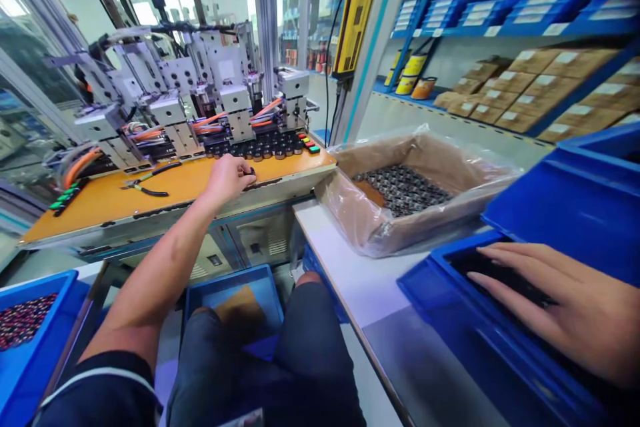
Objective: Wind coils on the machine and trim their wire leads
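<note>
My left hand point(229, 178) reaches out over the orange machine table point(115, 197); its fingers are curled and pinched on a small black part point(251, 175) at the table's front edge. A row of black round parts point(260, 147) stands just beyond it, under the machine heads. My right hand point(555, 303) lies with fingers stretched out and flat inside a blue plastic bin point(450, 307) on the white bench at my right. Whether anything lies under its fingers is hidden.
A cardboard box lined with a plastic bag point(400, 193) holds several dark round parts. Pliers point(145, 183) lie on the orange table. Blue bins stand at lower left point(30, 347) and between my knees point(235, 293). Shelves with cartons point(540, 87) rise at the right.
</note>
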Action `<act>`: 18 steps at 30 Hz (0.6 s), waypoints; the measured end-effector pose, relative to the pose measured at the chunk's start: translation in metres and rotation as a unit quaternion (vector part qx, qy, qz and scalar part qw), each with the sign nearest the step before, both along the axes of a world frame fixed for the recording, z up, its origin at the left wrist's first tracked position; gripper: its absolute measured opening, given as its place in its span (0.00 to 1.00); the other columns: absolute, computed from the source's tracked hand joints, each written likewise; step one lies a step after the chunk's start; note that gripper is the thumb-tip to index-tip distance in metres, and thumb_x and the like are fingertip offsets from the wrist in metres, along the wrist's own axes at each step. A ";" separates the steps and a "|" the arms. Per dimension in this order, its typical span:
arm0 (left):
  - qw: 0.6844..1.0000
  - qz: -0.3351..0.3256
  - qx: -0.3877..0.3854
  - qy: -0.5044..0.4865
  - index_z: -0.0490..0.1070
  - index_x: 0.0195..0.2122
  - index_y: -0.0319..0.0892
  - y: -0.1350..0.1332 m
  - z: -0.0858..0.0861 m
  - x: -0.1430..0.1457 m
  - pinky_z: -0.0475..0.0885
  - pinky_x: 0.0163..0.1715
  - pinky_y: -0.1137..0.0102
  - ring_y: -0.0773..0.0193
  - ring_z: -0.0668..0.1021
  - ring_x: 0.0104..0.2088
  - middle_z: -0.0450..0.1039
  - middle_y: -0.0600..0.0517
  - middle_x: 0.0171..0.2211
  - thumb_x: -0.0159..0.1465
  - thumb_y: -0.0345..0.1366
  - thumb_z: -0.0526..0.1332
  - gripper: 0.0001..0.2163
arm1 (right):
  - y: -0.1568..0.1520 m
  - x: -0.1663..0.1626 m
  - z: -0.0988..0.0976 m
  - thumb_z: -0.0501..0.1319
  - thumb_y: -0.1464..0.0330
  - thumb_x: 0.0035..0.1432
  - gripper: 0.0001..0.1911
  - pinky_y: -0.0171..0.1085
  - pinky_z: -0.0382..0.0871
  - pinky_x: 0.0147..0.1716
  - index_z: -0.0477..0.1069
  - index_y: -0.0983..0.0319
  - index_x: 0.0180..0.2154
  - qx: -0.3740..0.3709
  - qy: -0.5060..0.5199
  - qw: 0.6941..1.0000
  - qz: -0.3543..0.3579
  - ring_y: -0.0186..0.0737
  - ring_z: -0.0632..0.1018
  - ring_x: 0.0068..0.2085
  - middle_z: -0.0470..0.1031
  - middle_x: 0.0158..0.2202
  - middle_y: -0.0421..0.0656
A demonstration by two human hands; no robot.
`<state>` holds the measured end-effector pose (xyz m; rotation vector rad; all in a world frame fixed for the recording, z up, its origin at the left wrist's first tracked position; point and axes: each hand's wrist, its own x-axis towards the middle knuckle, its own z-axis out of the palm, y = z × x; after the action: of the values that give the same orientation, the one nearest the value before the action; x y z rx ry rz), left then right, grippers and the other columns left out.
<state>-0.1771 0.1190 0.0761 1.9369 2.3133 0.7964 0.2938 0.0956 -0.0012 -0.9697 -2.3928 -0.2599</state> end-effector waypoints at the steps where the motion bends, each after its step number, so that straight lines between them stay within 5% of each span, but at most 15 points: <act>1: 1.000 0.007 -0.007 0.000 0.75 0.40 0.37 0.010 0.002 -0.007 0.77 0.42 0.62 0.61 0.79 0.39 0.77 0.49 0.38 0.65 0.39 0.65 0.10 | 0.005 0.009 -0.007 0.55 0.60 0.68 0.14 0.53 0.75 0.48 0.71 0.59 0.49 -0.027 -0.024 0.999 -0.013 0.55 0.80 0.45 0.77 0.46 0.50; 5: 0.999 0.047 0.004 0.006 0.71 0.51 0.39 0.025 -0.004 -0.017 0.77 0.44 0.59 0.59 0.78 0.45 0.74 0.46 0.48 0.68 0.42 0.61 0.15 | 0.015 0.039 -0.041 0.52 0.65 0.66 0.15 0.53 0.79 0.45 0.77 0.60 0.43 -0.103 -0.081 0.990 -0.054 0.59 0.82 0.44 0.79 0.44 0.53; 9: 0.996 0.066 0.056 0.038 0.70 0.53 0.38 0.017 -0.005 0.001 0.76 0.47 0.59 0.59 0.80 0.42 0.77 0.44 0.45 0.68 0.36 0.59 0.14 | 0.014 0.047 -0.052 0.58 0.68 0.59 0.13 0.52 0.82 0.42 0.80 0.63 0.40 -0.189 -0.128 0.971 -0.068 0.61 0.83 0.42 0.81 0.42 0.56; 13: 0.995 -0.023 0.050 0.083 0.71 0.55 0.42 0.043 0.007 0.065 0.72 0.51 0.63 0.56 0.80 0.46 0.79 0.44 0.47 0.66 0.33 0.59 0.16 | 0.007 0.030 -0.026 0.53 0.77 0.60 0.17 0.45 0.81 0.44 0.81 0.66 0.42 -0.289 -0.198 0.934 -0.070 0.54 0.83 0.44 0.80 0.45 0.56; 18: 0.972 -0.198 -0.065 0.105 0.72 0.50 0.39 0.128 0.000 0.175 0.72 0.53 0.54 0.54 0.77 0.51 0.75 0.45 0.49 0.65 0.39 0.63 0.14 | 0.002 0.023 -0.018 0.53 0.86 0.55 0.21 0.41 0.80 0.44 0.81 0.65 0.39 -0.304 -0.219 0.923 -0.093 0.49 0.83 0.43 0.81 0.43 0.52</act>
<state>-0.0025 0.2474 0.0759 2.4038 1.9054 0.4126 0.3169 0.0979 -0.0192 -1.5560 -2.8628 0.2529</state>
